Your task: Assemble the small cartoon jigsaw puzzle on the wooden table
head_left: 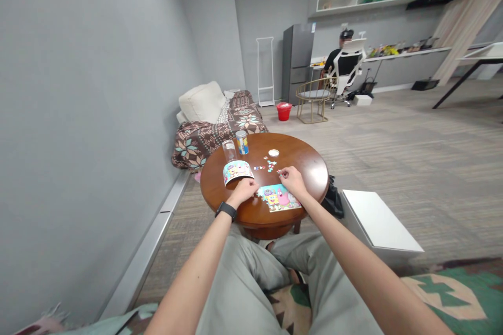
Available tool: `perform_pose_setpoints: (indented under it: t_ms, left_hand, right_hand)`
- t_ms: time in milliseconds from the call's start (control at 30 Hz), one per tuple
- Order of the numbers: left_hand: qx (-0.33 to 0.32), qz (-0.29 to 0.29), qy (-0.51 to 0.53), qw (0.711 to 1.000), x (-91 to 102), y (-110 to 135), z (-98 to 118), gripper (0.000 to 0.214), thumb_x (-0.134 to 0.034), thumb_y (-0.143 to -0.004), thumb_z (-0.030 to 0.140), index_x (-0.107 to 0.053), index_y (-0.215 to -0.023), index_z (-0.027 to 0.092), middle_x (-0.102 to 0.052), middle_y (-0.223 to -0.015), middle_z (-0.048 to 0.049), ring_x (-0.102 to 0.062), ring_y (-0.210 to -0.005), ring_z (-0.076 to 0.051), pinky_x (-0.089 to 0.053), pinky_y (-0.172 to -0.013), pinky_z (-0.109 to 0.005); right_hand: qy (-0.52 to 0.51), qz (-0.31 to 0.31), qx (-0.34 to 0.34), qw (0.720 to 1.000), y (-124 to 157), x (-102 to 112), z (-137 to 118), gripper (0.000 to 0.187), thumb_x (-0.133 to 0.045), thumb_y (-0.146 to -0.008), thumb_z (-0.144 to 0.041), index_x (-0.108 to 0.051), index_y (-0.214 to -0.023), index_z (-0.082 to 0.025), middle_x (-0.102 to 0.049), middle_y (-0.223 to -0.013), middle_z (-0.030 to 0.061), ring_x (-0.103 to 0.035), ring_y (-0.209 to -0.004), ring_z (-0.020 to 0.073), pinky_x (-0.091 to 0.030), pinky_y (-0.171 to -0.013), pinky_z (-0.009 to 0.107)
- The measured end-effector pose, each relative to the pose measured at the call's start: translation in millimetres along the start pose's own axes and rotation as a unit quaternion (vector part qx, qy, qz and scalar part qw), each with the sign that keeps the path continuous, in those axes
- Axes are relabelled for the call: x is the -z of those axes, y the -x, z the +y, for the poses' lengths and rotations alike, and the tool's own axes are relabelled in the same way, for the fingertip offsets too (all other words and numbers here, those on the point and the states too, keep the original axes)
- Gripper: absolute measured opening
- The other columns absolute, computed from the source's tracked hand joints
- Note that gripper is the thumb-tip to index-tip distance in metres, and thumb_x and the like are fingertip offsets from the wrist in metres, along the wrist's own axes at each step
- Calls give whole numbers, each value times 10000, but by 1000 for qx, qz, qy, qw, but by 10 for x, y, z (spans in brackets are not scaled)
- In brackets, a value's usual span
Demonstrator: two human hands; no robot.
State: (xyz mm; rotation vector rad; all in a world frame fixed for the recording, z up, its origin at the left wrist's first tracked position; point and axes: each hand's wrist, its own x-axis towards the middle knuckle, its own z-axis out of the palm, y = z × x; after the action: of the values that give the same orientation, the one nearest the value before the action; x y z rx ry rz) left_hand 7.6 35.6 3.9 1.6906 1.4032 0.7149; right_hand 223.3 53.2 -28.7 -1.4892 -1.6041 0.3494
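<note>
A partly joined jigsaw puzzle [280, 199] with a yellow and a pink cartoon figure lies flat near the front of the round wooden table [312, 165]. My right hand [291, 179] is above its upper edge, thumb and fingers pinched on a small puzzle piece. At the puzzle's left edge is my left hand [246, 189], fingers drawn together; whatever they hold is too small to make out. Loose puzzle pieces [271, 165] lie scattered beyond the puzzle. A curved picture sheet [238, 170] with the same cartoon figures stands behind my left hand.
A clear jar [229, 151], a printed can [242, 143] and a round white lid [273, 153] stand or lie farther back. Beside the table is a white box [379, 220]. A covered sofa [220, 136] adjoins the table's far left. A seated person [334, 57] is across the room.
</note>
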Motion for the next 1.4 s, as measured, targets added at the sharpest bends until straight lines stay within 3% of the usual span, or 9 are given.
perform_pose_setpoints:
  t_ms: [100, 233, 367, 500, 667, 900, 1033, 1200, 1400]
  left_hand:
    - [-21, -2, 121, 992, -43, -186, 174, 251, -602, -716, 287, -460, -534, 190, -446, -491, 42, -389, -458, -83, -301, -489, -234]
    - [-21, -60, 342, 937, -145, -304, 214, 379, -608, -681, 300, -271, -530, 211, -260, -489, 79, -195, -419, -41, -156, -432, -212]
    - [-11, -37, 441, 897, -160, -283, 104, 428, -604, -660, 280, -198, -544, 211, -151, -486, 95, -109, -414, -29, -91, -413, -189]
    - [9, -67, 494, 867, -117, -276, 48, 428, -639, -652, 272, -231, -539, 206, -126, -479, 109, -108, -386, -18, -81, -393, -166]
    - [21, -59, 482, 874, -136, -293, 68, 398, -629, -634, 264, -250, -525, 209, -113, -467, 115, -104, -364, -15, -72, -380, -165]
    - [10, -30, 386, 922, -198, -252, 144, 392, -658, -648, 276, -294, -523, 202, -187, -466, 107, -140, -368, -9, -61, -391, -172]
    - [10, -21, 372, 928, -210, -278, 143, 381, -665, -662, 314, -318, -543, 210, -185, -457, 117, -145, -358, -14, -70, -386, -187]
    - [-15, 17, 315, 949, -247, -328, 66, 293, -689, -715, 413, -516, -671, 180, -255, -428, 123, -209, -346, -35, -121, -381, -203]
    - [-34, 20, 252, 967, -271, -347, 7, 387, -734, -676, 506, -660, -748, 133, -341, -429, 103, -256, -360, -41, -152, -400, -226]
  right_hand:
    - [1, -1, -6, 1000, -4, 2, 0, 176, -598, -741, -134, -732, -853, -161, -672, -903, 64, -638, -779, 173, -520, -800, 323]
    - [1, -8, -3, 1000, -5, -14, 16, 188, -555, -776, -117, -727, -834, -168, -684, -893, 67, -648, -827, 186, -517, -828, 334]
    - [-5, -18, -1, 1000, -1, -39, 36, 189, -560, -779, -97, -715, -851, -178, -690, -909, 56, -649, -825, 172, -513, -845, 329]
    - [-20, -25, 12, 999, 11, -39, 48, 202, -565, -764, -79, -704, -849, -199, -684, -900, 36, -640, -786, 156, -510, -839, 324]
    - [-51, -16, 1, 999, 16, -23, 75, 217, -569, -734, -86, -690, -870, -206, -678, -868, 30, -615, -700, 148, -515, -752, 313]
    - [-131, -11, -31, 991, 5, -9, 79, 156, -607, -713, -127, -668, -829, -211, -715, -819, 13, -619, -653, 145, -523, -716, 309]
    - [-197, -12, -52, 979, -5, 17, 42, 82, -667, -710, -211, -666, -792, -214, -727, -804, 18, -645, -686, 159, -530, -708, 311]
    - [-313, -34, -93, 945, -11, 54, 1, 248, -762, -656, -391, -645, -772, -206, -724, -800, 49, -681, -736, 197, -506, -566, 272]
    - [-337, -65, -96, 935, 12, 57, -21, 306, -776, -652, -449, -659, -772, -193, -713, -731, 41, -642, -561, 157, -499, -532, 273]
